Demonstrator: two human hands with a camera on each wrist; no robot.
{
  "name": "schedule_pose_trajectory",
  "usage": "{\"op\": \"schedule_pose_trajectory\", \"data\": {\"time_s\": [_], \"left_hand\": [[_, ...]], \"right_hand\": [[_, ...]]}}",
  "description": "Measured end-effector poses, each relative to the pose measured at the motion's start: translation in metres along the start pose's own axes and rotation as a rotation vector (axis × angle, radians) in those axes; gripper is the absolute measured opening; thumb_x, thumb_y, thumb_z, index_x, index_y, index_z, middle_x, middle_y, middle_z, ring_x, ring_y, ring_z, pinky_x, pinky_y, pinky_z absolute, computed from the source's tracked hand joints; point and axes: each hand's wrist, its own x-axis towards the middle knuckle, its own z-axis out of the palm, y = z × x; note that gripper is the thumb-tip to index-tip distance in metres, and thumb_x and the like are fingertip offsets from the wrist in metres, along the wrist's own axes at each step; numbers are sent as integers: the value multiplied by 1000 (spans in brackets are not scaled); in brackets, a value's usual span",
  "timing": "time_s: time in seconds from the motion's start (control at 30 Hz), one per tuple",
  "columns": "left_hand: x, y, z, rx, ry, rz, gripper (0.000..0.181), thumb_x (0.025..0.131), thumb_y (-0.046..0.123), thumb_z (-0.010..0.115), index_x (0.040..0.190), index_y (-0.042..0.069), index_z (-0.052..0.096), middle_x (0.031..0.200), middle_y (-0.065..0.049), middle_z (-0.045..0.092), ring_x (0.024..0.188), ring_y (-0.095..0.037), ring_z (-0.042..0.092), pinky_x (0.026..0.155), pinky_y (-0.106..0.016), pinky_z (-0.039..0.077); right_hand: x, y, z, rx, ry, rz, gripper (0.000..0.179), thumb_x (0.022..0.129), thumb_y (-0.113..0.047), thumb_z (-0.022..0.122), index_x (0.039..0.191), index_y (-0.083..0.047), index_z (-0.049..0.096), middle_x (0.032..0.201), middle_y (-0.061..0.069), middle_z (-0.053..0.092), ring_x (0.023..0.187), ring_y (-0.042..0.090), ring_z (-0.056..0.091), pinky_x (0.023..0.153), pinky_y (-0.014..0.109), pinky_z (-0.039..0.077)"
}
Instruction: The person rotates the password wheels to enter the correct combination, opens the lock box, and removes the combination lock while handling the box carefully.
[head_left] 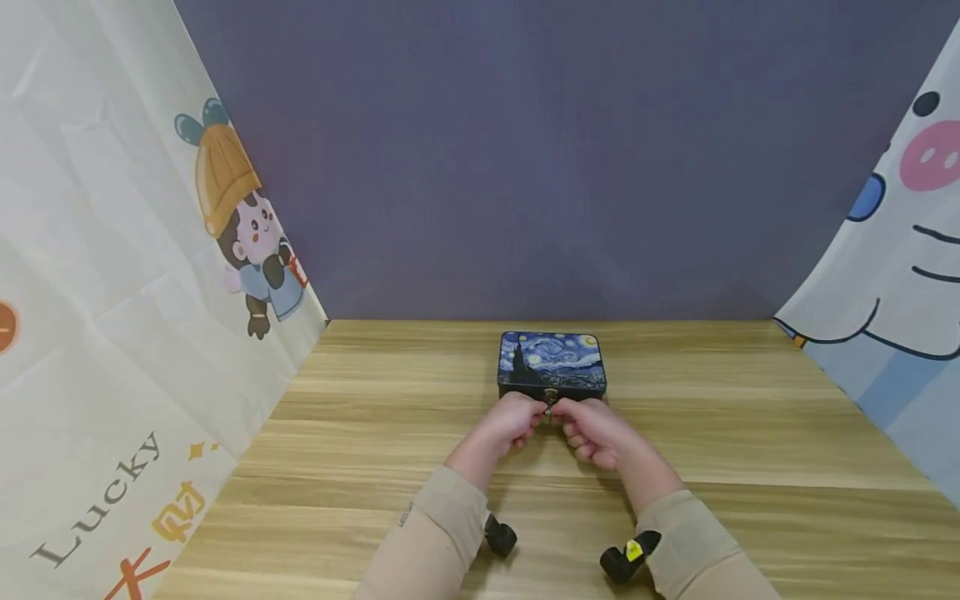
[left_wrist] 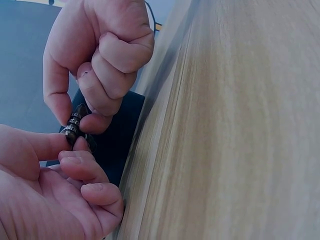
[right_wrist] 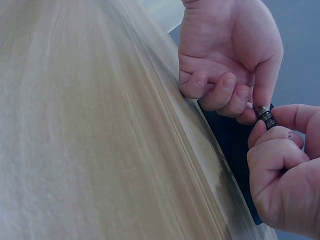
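A small tin box [head_left: 553, 360] with a swirling blue night-sky painting on its lid stands shut on the table. On its front is a metal clasp [head_left: 551, 392], where a dark combination padlock [left_wrist: 74, 122] with numbered dials hangs. My left hand [head_left: 513, 419] pinches one end of the padlock between thumb and index finger. The other end is pinched by my right hand [head_left: 597, 429], its remaining fingers curled in. In the right wrist view the dials [right_wrist: 266, 118] show between both hands' fingertips, which cover part of the lock.
The wood-grain table [head_left: 360, 467] runs back to a dark blue-grey panel [head_left: 525, 167]. White printed sheets hang on both sides, a cartoon child [head_left: 255, 233] on the left one and a pink snout [head_left: 930, 156] on the right. Black wrist-camera mounts [head_left: 501, 537] stick out from the sleeves.
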Motion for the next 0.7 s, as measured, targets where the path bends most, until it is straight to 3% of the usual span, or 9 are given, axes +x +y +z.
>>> {"op": "schedule_pose_trajectory", "data": {"time_s": [0.7], "left_hand": [[-1, 1, 0, -2, -5, -3, 32, 100, 14, 54, 69, 9, 50, 61, 1, 41, 48, -10, 35, 44, -24, 26]], "right_hand": [[1, 0, 1, -27, 9, 4, 20, 94, -21, 60, 87, -3, 54, 58, -6, 32, 44, 4, 23, 40, 19, 20]]}}
